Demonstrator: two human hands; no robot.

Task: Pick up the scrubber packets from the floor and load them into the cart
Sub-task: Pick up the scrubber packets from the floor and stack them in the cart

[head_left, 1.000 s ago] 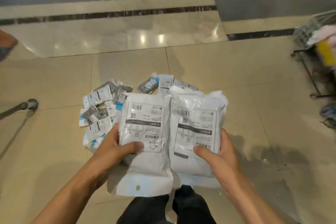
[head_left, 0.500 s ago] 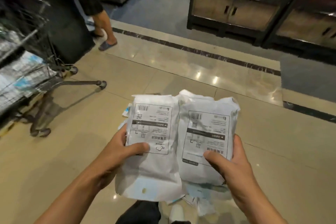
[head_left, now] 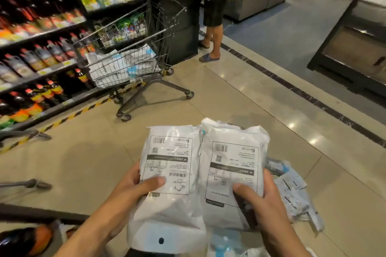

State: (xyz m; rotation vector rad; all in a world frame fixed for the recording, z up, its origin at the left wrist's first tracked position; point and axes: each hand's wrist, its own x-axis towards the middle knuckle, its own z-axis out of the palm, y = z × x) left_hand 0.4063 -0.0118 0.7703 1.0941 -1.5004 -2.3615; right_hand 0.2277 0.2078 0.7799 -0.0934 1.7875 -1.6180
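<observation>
Status: part loaded. The cart (head_left: 133, 56), a wire-mesh basket on castors, stands ahead to your left, already holding a heap of white packets. Your left hand (head_left: 133, 192) grips one scrubber packet (head_left: 167, 173), thumb across its printed label; your right hand (head_left: 261, 204) grips a second packet (head_left: 231, 169) beside it, edges touching. Both are soft, crinkled white plastic pouches. Outstanding: loose packets (head_left: 292, 194) on the glossy tiled floor (head_left: 240, 98) at your right.
</observation>
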